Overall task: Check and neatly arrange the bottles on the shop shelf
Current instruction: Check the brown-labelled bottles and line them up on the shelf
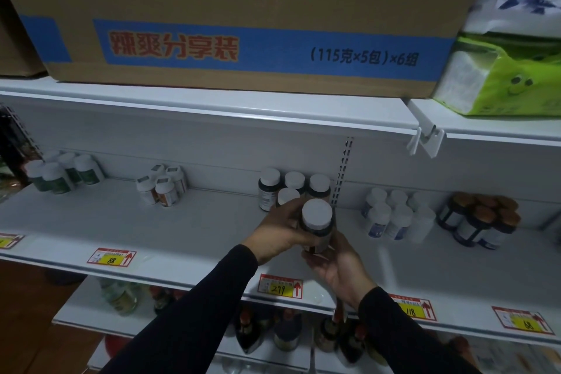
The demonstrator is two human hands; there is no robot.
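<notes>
- We hold a dark white-capped bottle (317, 228) above the white shelf (170, 228).
- Our left hand (277, 231) grips its side.
- Our right hand (340, 264) cups its base, fingers curled round it.

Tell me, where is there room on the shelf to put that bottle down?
Bare white shelf lies between the orange-labelled bottles and the dark white-capped bottles, and along the front edge. It is crowded right of the white-capped bottle in both hands, around the white bottles.
</notes>
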